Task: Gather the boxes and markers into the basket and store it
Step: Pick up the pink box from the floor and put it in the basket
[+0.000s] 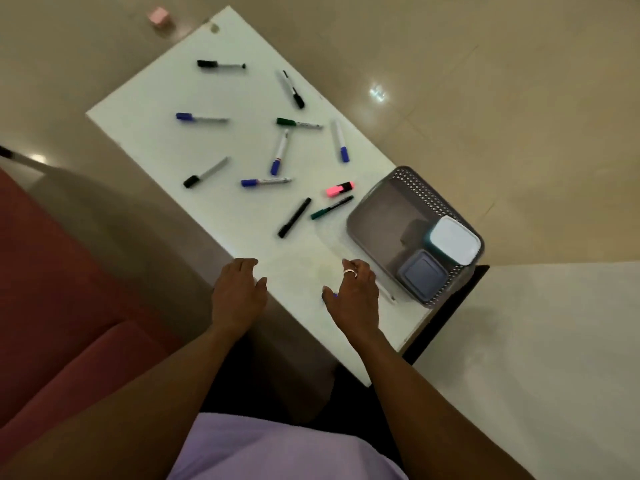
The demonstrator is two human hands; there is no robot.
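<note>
A grey perforated basket [377, 209] sits at the right end of the white table [145, 133]. Inside it lie a white-lidded box [455, 244] and a smaller grey-blue box [420, 275]. Several markers are scattered over the table, among them a pink highlighter [339, 189], a black marker [294, 217] and a dark green pen [331, 207]. My left hand [237, 294] hovers open over the near table edge. My right hand [356, 294] is spread over a blue-capped marker [389, 292], which is mostly hidden beneath it; I cannot tell whether the fingers grip it.
A red sofa [52, 289] lies to the left below the table. A small pink cube [158, 17] sits on the shiny beige floor beyond the table's far corner. A dark table frame [446, 306] shows under the basket end.
</note>
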